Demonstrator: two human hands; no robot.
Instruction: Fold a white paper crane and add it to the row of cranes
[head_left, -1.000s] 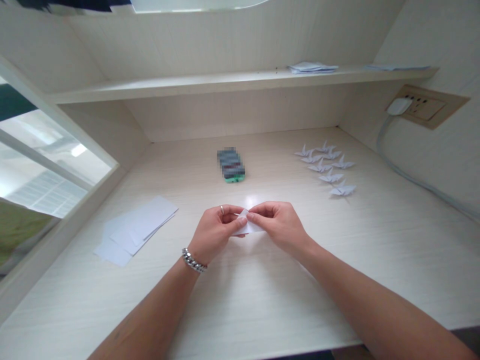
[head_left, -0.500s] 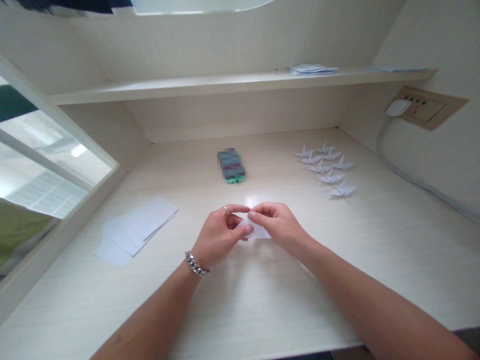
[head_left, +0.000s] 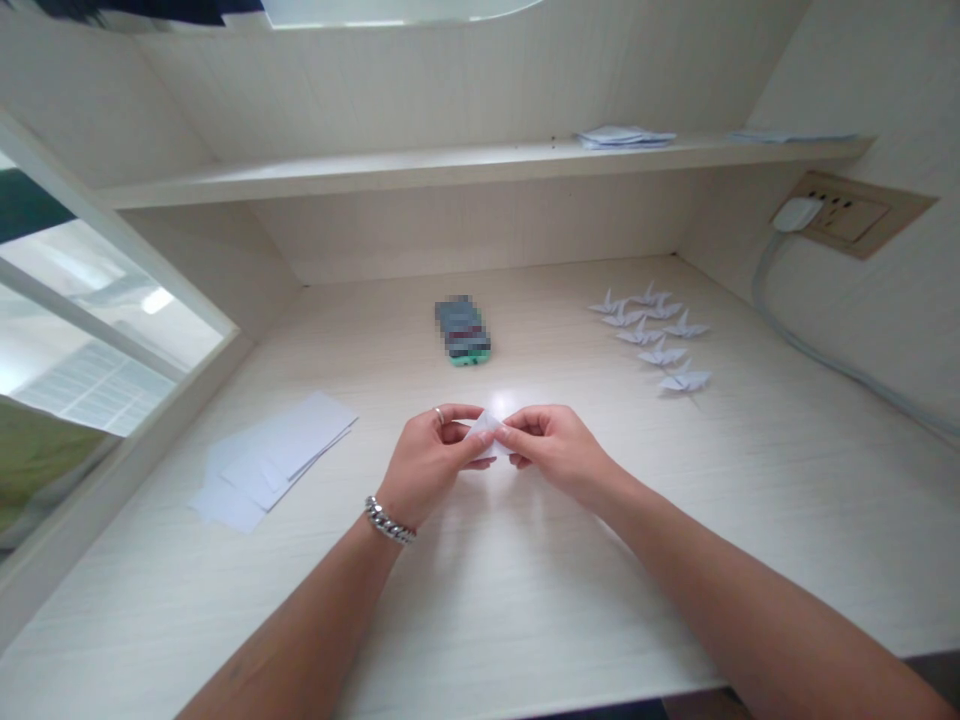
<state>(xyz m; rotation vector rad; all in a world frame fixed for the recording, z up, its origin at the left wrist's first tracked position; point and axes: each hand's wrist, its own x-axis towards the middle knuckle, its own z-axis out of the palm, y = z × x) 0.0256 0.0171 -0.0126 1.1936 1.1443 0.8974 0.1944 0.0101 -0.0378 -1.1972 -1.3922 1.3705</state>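
Note:
Between my two hands is a small folded piece of white paper [head_left: 486,422], its pointed corner facing up. My left hand [head_left: 439,450], with a ring and a chain bracelet [head_left: 390,522], pinches the paper's left side between thumb and fingers. From the other side, my right hand [head_left: 551,440] grips the right part with thumb and forefinger. The fingers cover much of the paper, so its exact folds are hidden. Several white folded paper cranes [head_left: 662,335] stand in a cluster at the back right of the desk.
Loose white paper sheets [head_left: 300,440] lie overlapped at the left. A blurred phone-like object with a green edge [head_left: 470,356] lies at the back middle. Above runs a shelf [head_left: 390,180] with a paper stack [head_left: 626,138]. A cable [head_left: 810,350] trails from the wall socket [head_left: 862,215] at right.
My left hand has shifted slightly left and up, and the paper has turned so that its point rises between the hands. Less paper shows below the right fingers.

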